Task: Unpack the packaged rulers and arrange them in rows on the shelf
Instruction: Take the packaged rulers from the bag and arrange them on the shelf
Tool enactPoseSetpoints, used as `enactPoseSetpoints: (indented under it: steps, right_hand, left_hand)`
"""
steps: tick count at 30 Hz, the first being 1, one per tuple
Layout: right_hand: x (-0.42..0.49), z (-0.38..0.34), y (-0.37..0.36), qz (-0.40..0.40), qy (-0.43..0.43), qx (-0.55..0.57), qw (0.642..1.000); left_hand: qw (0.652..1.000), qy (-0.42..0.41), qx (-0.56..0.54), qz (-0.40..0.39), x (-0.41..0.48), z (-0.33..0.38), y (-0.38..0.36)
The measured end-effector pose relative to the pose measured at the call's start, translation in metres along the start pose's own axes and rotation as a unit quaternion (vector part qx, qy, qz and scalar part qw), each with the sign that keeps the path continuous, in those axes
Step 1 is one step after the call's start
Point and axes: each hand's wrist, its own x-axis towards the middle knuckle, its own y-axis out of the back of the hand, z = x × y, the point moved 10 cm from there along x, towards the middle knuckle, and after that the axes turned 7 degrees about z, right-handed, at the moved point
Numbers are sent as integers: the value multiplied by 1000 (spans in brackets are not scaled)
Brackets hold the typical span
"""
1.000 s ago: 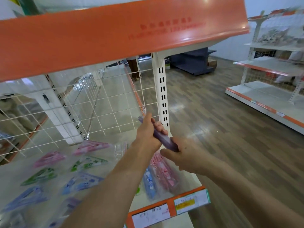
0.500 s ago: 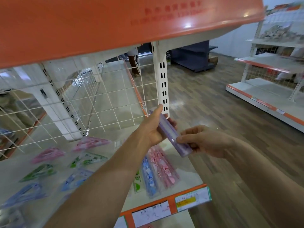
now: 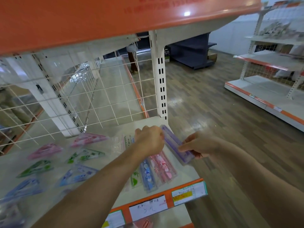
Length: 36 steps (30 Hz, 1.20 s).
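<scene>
Pinching the purple ruler [image 3: 176, 143] by its near end, the right grip [image 3: 199, 143] holds it along the shelf [image 3: 185, 171] edge, a white strip from the pink ruler [image 3: 162, 167], the left grip [image 3: 149, 140] curled at its far end, hold unclear.

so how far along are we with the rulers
Done: green ruler, blue ruler and pink ruler lie side by side at the shelf front. In hand: the right hand pinches a purple ruler, left hand curled beside it. Left: laying it beside the pink one.
</scene>
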Motion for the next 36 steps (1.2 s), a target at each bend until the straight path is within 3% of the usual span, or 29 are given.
enactPoseSetpoints:
  steps: [4, 15, 20, 36]
  right_hand:
    - [2, 1, -2, -10, -1, 5, 1000]
    - [-3, -14, -2, 11, 60, -93, 994]
    - [6, -23, 10, 47, 60, -117, 990]
    - [33, -42, 6, 60, 40, -123, 990]
  left_hand:
    - [998, -19, 65, 6, 0, 8, -1]
    - [999, -13, 20, 26, 1, 7, -5]
    - [996, -11, 81, 32, 7, 2, 0]
    - [989, 5, 145, -32, 6, 8, -4]
